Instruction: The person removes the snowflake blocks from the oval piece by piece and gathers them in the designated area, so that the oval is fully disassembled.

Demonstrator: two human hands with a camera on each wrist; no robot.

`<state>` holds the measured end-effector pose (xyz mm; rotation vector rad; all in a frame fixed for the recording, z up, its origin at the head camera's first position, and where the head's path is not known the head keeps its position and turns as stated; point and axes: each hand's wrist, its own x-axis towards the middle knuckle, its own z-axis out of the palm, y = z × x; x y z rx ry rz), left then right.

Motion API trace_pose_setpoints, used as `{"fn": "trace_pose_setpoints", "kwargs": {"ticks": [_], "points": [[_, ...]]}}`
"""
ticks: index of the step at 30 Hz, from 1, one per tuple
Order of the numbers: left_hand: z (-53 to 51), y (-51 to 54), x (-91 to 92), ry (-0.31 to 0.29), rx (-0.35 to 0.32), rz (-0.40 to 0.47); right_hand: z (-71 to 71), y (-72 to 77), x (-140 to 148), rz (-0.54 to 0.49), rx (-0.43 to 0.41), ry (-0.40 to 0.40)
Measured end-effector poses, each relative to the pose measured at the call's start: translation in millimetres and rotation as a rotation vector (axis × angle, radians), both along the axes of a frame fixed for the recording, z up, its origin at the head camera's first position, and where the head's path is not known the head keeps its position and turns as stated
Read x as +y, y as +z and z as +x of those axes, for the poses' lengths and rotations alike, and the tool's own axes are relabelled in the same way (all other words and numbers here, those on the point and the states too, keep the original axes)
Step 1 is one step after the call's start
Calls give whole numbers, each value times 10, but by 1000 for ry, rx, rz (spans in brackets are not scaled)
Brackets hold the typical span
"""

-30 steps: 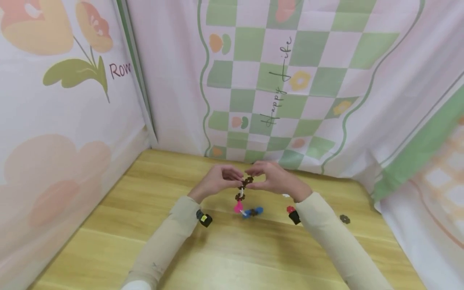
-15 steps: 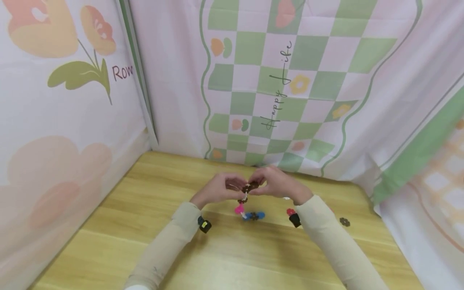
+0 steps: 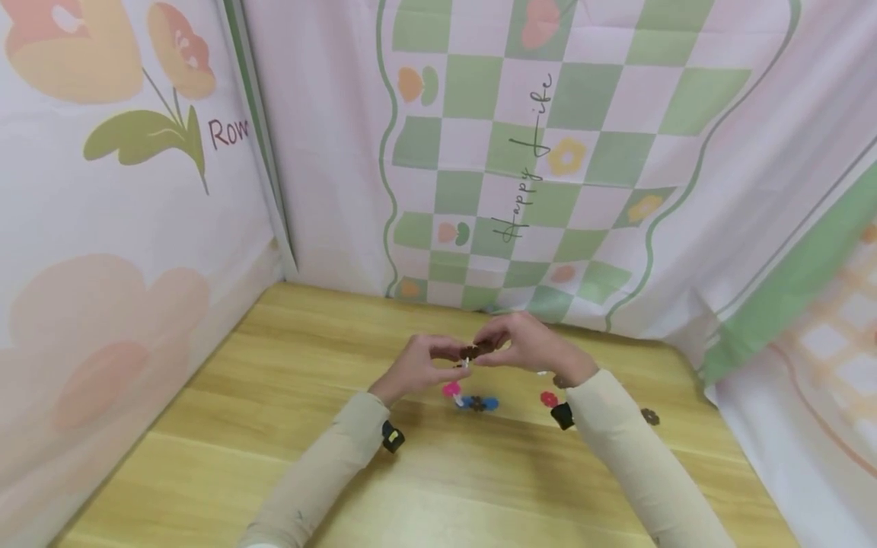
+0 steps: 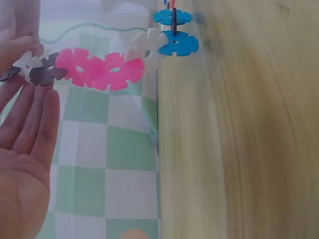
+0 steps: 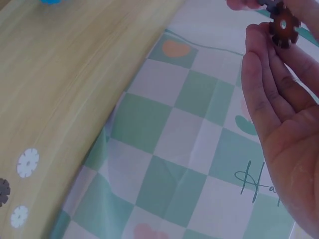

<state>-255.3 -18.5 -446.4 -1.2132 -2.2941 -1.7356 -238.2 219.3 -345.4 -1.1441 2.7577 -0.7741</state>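
Between both hands, a chain of notched plastic snowflake discs is held over the table. My left hand [image 3: 416, 368] pinches its upper end, around a white disc [image 4: 27, 64] and a dark brown disc [image 4: 48, 69]. From there the chain runs through pink discs [image 4: 117, 72] and another white disc [image 4: 148, 47] to blue discs [image 4: 178, 44] with a brown one set crosswise. My right hand [image 3: 530, 346] pinches a brown snowflake disc [image 5: 284, 25] by its edge, against the chain's upper end. Fingers partly hide where the discs meet.
Loose discs lie on the wooden table [image 3: 438, 487]: a red one [image 3: 549, 399] near the right wrist, a dark brown one [image 3: 650, 416] farther right, and white ones [image 5: 27, 163]. A checked curtain [image 3: 521, 190] hangs along the table's far edge.
Both hands have come slightly nearer and to the right, with the chain's upper end between them. The brown discs have turned flatter to the head view. Both hands keep their pinch.
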Motion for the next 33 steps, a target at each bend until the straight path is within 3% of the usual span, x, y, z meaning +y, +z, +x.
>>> {"fn": "trace_pose_setpoints", "kwargs": {"ticks": [5, 12, 21, 25, 33], "points": [[2, -18, -36, 5, -12, 25, -15, 15, 16, 18, -3, -6], [14, -10, -132, 44, -27, -13, -40, 85, 83, 20, -21, -40], [10, 19, -272, 100, -139, -5, -57, 58, 310, -13, -30, -150], [3, 19, -331, 103, -160, 11, -42, -109, 500, -13, -22, -197], [-7, -25, -396, 102, -136, 52, -28, -709, 818, 1, -26, -274]]}}
